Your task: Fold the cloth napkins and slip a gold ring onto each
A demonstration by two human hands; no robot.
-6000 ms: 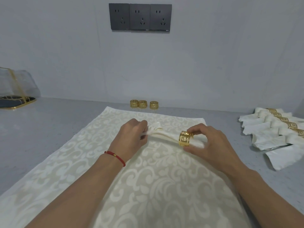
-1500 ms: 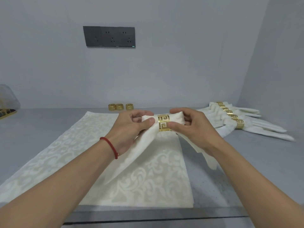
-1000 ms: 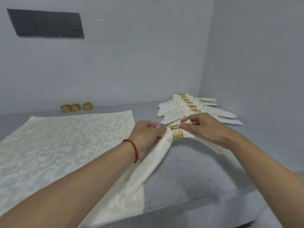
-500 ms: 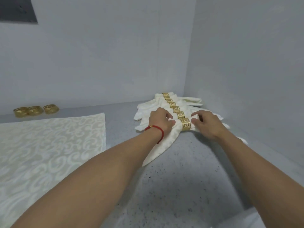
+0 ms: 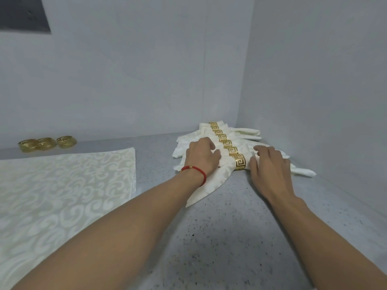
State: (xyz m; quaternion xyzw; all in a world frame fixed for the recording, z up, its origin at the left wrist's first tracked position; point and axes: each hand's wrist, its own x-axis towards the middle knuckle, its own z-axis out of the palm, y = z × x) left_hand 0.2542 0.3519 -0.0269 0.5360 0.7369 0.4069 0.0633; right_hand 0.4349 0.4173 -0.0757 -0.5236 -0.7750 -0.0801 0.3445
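Left hand (image 5: 202, 158) and right hand (image 5: 270, 166), fingers loosely bent, press the ringed napkin (image 5: 211, 181) either side of its gold ring (image 5: 240, 162); neither visibly grips.

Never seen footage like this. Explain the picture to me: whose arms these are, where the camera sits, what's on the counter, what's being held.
No machine here: a person wears a camera on the head, looking down at their own arms. The left hand, with a red wrist cord, and the right hand rest on the newest folded napkin on either side of its gold ring, at the front of a row of ringed napkins in the corner. Whether they grip it is unclear. A flat patterned cloth lies on the left of the grey counter, with three spare gold rings behind it.
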